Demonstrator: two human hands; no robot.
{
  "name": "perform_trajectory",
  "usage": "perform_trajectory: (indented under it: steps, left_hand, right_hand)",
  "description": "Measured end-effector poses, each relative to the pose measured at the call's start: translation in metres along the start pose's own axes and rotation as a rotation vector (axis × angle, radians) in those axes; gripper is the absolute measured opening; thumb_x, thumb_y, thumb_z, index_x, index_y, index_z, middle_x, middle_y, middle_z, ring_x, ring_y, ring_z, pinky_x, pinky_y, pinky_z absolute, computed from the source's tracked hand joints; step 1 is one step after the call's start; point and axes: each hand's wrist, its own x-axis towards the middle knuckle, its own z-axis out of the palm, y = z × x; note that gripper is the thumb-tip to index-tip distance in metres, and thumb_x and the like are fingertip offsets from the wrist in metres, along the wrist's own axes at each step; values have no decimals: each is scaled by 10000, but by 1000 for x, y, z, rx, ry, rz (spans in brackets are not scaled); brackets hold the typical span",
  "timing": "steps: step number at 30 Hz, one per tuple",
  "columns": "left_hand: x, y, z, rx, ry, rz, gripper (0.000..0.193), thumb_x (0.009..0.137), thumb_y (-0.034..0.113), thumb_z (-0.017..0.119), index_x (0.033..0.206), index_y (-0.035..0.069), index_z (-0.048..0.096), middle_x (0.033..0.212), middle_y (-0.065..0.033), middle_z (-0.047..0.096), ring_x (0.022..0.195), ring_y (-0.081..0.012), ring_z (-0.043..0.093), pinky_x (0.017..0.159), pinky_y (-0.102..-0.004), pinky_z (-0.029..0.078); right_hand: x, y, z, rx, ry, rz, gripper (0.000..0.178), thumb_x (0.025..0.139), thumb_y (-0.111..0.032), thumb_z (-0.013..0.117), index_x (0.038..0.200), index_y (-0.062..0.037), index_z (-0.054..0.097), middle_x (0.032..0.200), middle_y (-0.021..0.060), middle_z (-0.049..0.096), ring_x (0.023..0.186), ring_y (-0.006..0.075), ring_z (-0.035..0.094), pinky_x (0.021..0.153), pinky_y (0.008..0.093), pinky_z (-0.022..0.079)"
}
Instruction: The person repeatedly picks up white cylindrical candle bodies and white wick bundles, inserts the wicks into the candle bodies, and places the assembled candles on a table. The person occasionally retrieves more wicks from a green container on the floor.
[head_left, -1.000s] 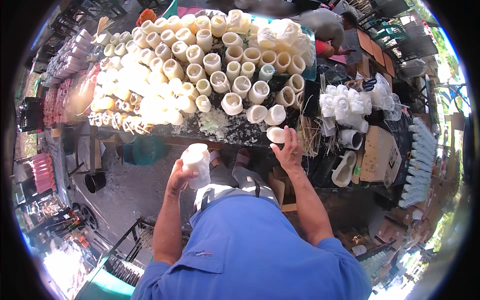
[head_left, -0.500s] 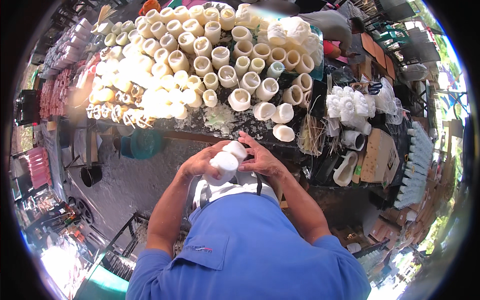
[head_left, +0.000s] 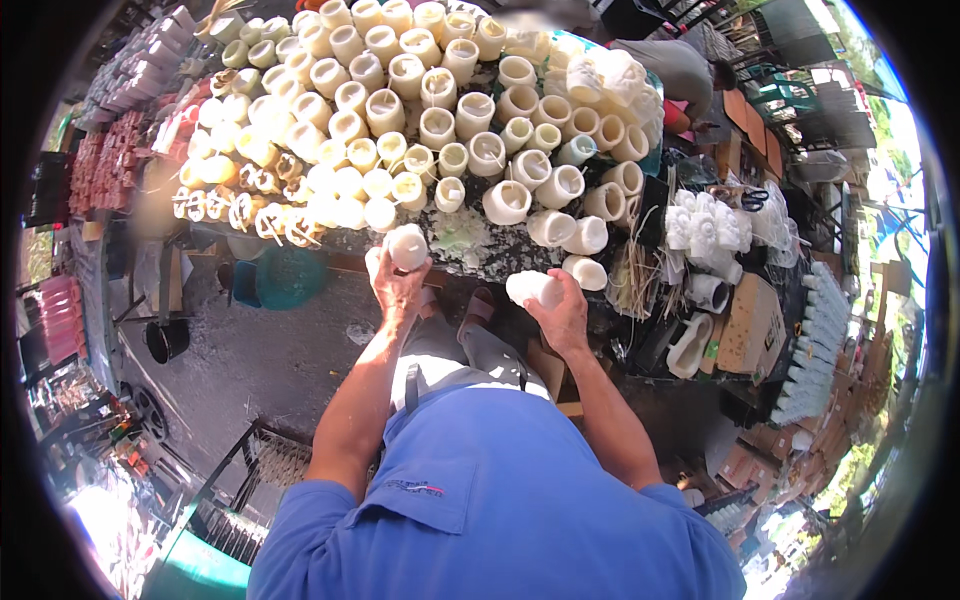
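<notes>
The left hand (head_left: 396, 287) is closed around the lower part of a rounded white wax block (head_left: 407, 246), held up at the near edge of the worktop (head_left: 503, 244). The right hand (head_left: 562, 315) pinches a second wax block (head_left: 533, 289) between thumb and fingers by that same edge, close to a pale wax cup (head_left: 585, 273), while more cups (head_left: 437, 128) crowd toward the far edge.
</notes>
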Motion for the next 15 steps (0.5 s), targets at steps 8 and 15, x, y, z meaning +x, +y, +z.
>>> perform_trajectory:
  steps: [8,15]
  left_hand:
    - [15,-27,20,-83,-39,8,744,818,334,912,1385,18,549,1340,-147,538,1065,-261,674,899,-375,585]
    - [-1,-15,-11,113,-117,6,649,857,275,859,1375,6,575,1193,-160,602,1012,-256,658,863,-362,583]
  right_hand:
    - [5,21,17,324,52,249,587,831,-216,864,1314,-16,595,1255,162,675,1132,303,685,961,420,572]
    - [-2,34,17,1313,-152,508,621,995,-559,650,1331,-38,618,1150,80,749,978,230,756,718,369,667]
